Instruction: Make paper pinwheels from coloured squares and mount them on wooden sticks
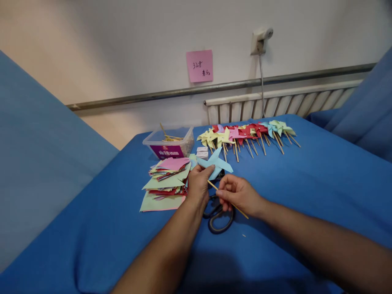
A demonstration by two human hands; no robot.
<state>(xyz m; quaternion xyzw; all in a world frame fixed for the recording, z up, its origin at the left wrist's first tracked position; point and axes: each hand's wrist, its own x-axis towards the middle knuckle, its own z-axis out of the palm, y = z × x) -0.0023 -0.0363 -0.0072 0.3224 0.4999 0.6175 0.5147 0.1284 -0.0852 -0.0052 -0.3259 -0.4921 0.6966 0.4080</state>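
A light blue paper pinwheel (218, 162) is pinched in my left hand (198, 181), its folded blades pointing up and to the right. My right hand (235, 192) grips a thin wooden stick (241, 211) between thumb and fingers. The upper end of the stick points at my left hand, just below the pinwheel; whether the two touch I cannot tell. Under my hands lie scissors (221, 229) with dark handles, their blades mostly hidden. Close to the left of my left hand is a stack of coloured paper pieces (167, 181).
Behind the paper stands a clear plastic box (189, 141) with wooden sticks inside. Small white boxes (202, 152) sit beside it. Several finished pinwheels (245, 132) lie in a row along the back of the blue-covered table (290, 183). A radiator (284, 100) is behind.
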